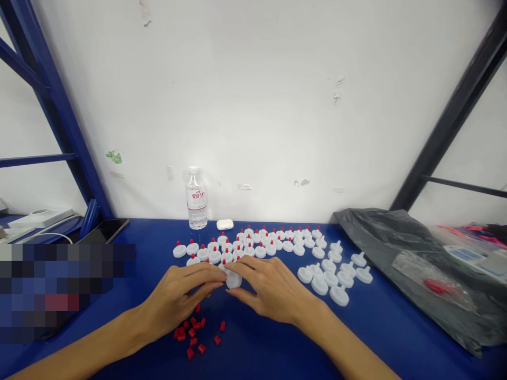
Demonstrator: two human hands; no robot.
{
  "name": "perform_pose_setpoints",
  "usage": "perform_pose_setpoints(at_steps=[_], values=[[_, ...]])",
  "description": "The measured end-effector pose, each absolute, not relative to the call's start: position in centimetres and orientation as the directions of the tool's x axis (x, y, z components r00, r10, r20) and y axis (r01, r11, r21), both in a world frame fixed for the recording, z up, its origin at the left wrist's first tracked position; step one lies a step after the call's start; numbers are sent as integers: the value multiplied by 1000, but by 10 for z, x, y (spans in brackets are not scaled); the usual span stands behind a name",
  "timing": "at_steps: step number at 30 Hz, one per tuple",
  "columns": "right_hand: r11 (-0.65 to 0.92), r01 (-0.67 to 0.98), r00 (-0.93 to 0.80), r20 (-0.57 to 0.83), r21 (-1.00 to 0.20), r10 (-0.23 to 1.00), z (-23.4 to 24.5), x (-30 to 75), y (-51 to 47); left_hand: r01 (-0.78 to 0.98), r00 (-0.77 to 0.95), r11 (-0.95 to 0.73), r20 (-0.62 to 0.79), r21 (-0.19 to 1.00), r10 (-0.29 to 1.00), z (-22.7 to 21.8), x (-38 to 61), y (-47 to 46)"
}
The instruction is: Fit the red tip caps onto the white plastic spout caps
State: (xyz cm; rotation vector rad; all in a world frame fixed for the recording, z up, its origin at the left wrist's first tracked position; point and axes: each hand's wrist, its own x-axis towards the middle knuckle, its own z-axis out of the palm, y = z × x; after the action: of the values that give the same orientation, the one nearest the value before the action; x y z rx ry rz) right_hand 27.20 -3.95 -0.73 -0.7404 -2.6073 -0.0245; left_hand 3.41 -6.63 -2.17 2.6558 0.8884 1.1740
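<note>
My left hand (180, 295) and my right hand (269, 287) meet over the blue table (257, 338), both with fingers pinched on one white plastic cap (233, 279) between them. Several loose small red plugs (194, 332) lie just under my left wrist. Behind the hands sit several white caps with red plugs fitted (253, 243), set in rows. To the right lies a group of several plain white caps (332, 272) without red plugs.
A water bottle (196, 199) and a small white earbud case (224, 224) stand at the back by the wall. A grey plastic bag (412, 264) covers the table's right side. A phone (105, 229) lies at the left, near a blue frame post (59, 116).
</note>
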Motion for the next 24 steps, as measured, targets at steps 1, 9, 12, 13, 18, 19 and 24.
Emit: perform_pose_setpoints(at_steps=[1,9,12,13,18,19,24], values=[[857,507,-761,419,-90,495,-8,272,-39,470,525,-821,646,324,555,-22,34,-66],[842,539,-728,486,-29,483,-7,274,-37,541,371,-653,547,530,751,-24,35,-64],[858,514,-738,503,-13,449,-9,274,-35,562,292,-583,519,586,803,-23,35,-65],[870,493,-742,513,-19,432,-10,274,-34,557,294,-578,509,596,809,-23,35,-66],[931,363,-778,536,-44,329,-15,271,-36,513,410,-556,382,654,828,-21,32,-72],[936,349,-786,533,-37,314,-16,270,-38,491,429,-533,340,689,837,-21,32,-73],[945,328,-795,536,-11,282,-16,266,-43,303,513,-386,192,871,837,-15,37,-75]])
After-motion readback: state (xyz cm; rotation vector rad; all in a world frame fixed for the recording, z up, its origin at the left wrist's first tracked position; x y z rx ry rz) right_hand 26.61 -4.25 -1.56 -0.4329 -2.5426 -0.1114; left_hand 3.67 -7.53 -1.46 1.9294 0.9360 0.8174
